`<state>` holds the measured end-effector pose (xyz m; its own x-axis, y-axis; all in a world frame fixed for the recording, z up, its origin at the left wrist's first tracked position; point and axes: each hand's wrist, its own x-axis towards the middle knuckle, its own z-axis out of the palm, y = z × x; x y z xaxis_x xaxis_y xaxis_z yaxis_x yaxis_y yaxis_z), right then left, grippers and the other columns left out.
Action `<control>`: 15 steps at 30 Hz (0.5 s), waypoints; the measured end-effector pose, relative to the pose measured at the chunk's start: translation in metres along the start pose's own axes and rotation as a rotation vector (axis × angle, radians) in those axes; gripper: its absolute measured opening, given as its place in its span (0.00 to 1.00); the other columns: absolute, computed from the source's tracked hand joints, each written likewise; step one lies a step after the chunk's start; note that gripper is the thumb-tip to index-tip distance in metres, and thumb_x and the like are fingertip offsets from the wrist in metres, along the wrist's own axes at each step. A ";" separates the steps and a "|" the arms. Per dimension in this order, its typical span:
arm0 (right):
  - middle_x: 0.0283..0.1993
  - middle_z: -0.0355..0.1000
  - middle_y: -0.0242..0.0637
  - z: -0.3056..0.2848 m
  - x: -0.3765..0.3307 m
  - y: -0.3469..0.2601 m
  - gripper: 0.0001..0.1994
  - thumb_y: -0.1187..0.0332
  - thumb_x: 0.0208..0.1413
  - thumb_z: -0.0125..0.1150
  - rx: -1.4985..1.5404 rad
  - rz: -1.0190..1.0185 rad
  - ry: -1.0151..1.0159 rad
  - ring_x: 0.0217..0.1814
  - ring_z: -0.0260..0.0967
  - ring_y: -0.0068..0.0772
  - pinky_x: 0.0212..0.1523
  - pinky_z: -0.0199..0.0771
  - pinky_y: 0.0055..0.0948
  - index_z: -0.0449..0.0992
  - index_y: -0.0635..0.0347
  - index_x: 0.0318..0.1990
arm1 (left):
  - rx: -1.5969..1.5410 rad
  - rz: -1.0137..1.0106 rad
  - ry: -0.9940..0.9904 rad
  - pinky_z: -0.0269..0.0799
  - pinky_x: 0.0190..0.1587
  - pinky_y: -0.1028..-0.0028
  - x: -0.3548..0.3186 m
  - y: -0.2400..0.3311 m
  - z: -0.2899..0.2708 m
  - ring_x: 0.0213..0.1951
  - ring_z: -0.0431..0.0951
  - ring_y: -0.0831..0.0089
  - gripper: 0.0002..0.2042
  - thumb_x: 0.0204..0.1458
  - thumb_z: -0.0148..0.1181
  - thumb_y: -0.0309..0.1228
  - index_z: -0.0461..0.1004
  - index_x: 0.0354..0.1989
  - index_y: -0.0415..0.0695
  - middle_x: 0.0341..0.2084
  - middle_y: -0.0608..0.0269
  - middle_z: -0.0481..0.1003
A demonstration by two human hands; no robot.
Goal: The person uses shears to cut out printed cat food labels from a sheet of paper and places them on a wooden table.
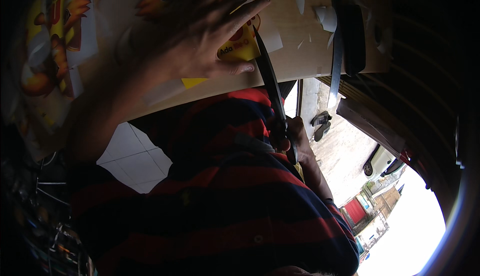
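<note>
My left hand [205,46] lies with its fingers stretched and spread over a yellow printed sheet [242,51] with red and dark print. Close to my body, my right hand [295,133] is wrapped round the handles of long dark scissors [270,78]. The blades point away from me across the table's near edge. They lie along the right side of the yellow sheet, their tip close to my left fingers. Whether the blades are parted is hard to see. Part of the sheet is hidden under my left hand.
The brown tabletop [295,68] bears pale paper scraps [327,18], a long metal ruler [337,51] and a black elongated object [354,41] at the right. Printed orange-and-yellow cartoon sheets [75,18] lie at the left. Beyond the table, sandals [321,126] rest on the ground.
</note>
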<state>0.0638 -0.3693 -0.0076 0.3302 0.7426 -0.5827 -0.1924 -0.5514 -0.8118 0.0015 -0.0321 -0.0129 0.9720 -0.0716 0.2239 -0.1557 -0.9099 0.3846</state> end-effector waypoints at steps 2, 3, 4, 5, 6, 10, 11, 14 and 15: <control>0.19 0.67 0.29 -0.002 -0.002 -0.001 0.40 0.31 0.39 0.67 -0.017 0.026 0.002 0.22 0.62 0.15 0.21 0.60 0.22 0.75 0.69 0.36 | 0.021 -0.026 -0.032 0.39 0.70 0.41 0.002 0.003 -0.001 0.70 0.50 0.43 0.50 0.45 0.53 0.67 0.56 0.65 0.35 0.66 0.36 0.53; 0.18 0.67 0.29 -0.002 -0.003 -0.002 0.40 0.31 0.39 0.67 -0.023 0.036 0.003 0.21 0.62 0.15 0.21 0.60 0.22 0.75 0.69 0.35 | 0.031 -0.038 -0.048 0.38 0.70 0.41 0.003 0.004 -0.001 0.70 0.49 0.44 0.50 0.45 0.53 0.67 0.56 0.66 0.35 0.66 0.36 0.53; 0.18 0.67 0.29 -0.002 -0.001 -0.006 0.40 0.31 0.39 0.68 -0.026 0.040 -0.001 0.21 0.62 0.15 0.21 0.61 0.22 0.75 0.69 0.35 | 0.033 -0.037 -0.050 0.39 0.70 0.41 0.003 0.003 -0.002 0.70 0.49 0.44 0.50 0.45 0.53 0.67 0.56 0.66 0.35 0.66 0.36 0.53; 0.18 0.67 0.29 -0.002 0.000 -0.010 0.39 0.32 0.38 0.68 -0.028 0.045 -0.003 0.21 0.62 0.15 0.21 0.61 0.22 0.75 0.69 0.35 | 0.035 -0.037 -0.053 0.39 0.70 0.41 0.003 0.002 -0.001 0.70 0.50 0.44 0.50 0.45 0.53 0.67 0.56 0.66 0.35 0.66 0.36 0.53; 0.18 0.67 0.30 -0.003 0.001 -0.012 0.39 0.32 0.38 0.69 -0.042 0.060 -0.006 0.21 0.62 0.15 0.21 0.61 0.22 0.75 0.69 0.34 | 0.036 -0.035 -0.056 0.39 0.70 0.41 0.003 0.001 -0.001 0.70 0.50 0.44 0.50 0.45 0.53 0.67 0.56 0.66 0.35 0.66 0.36 0.53; 0.17 0.67 0.31 -0.006 0.001 -0.015 0.38 0.34 0.36 0.71 -0.060 0.091 -0.002 0.20 0.60 0.15 0.20 0.59 0.23 0.75 0.67 0.34 | 0.019 -0.024 -0.052 0.39 0.70 0.41 0.003 -0.001 -0.001 0.70 0.50 0.44 0.50 0.45 0.54 0.67 0.56 0.66 0.35 0.66 0.35 0.53; 0.17 0.67 0.31 -0.007 0.001 -0.015 0.37 0.34 0.36 0.71 -0.055 0.093 0.001 0.20 0.60 0.16 0.20 0.59 0.24 0.75 0.67 0.34 | 0.021 -0.025 -0.046 0.38 0.70 0.41 0.002 -0.001 0.000 0.70 0.50 0.44 0.50 0.45 0.54 0.66 0.56 0.66 0.35 0.66 0.35 0.53; 0.17 0.66 0.32 -0.012 0.005 -0.015 0.39 0.31 0.36 0.69 -0.135 0.031 -0.037 0.20 0.59 0.16 0.20 0.58 0.25 0.75 0.67 0.34 | 0.025 -0.024 -0.039 0.38 0.70 0.41 0.001 -0.001 0.001 0.70 0.50 0.44 0.50 0.45 0.54 0.66 0.55 0.66 0.35 0.66 0.36 0.53; 0.17 0.66 0.29 -0.013 0.005 -0.014 0.37 0.33 0.40 0.67 -0.133 0.011 -0.045 0.20 0.60 0.15 0.19 0.59 0.22 0.75 0.67 0.33 | 0.026 -0.024 -0.040 0.38 0.70 0.41 0.001 -0.001 0.000 0.70 0.49 0.44 0.50 0.45 0.54 0.66 0.55 0.66 0.35 0.66 0.36 0.53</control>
<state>0.0804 -0.3624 0.0016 0.2860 0.7508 -0.5953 -0.0708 -0.6030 -0.7946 0.0027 -0.0315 -0.0132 0.9818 -0.0650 0.1787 -0.1277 -0.9217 0.3664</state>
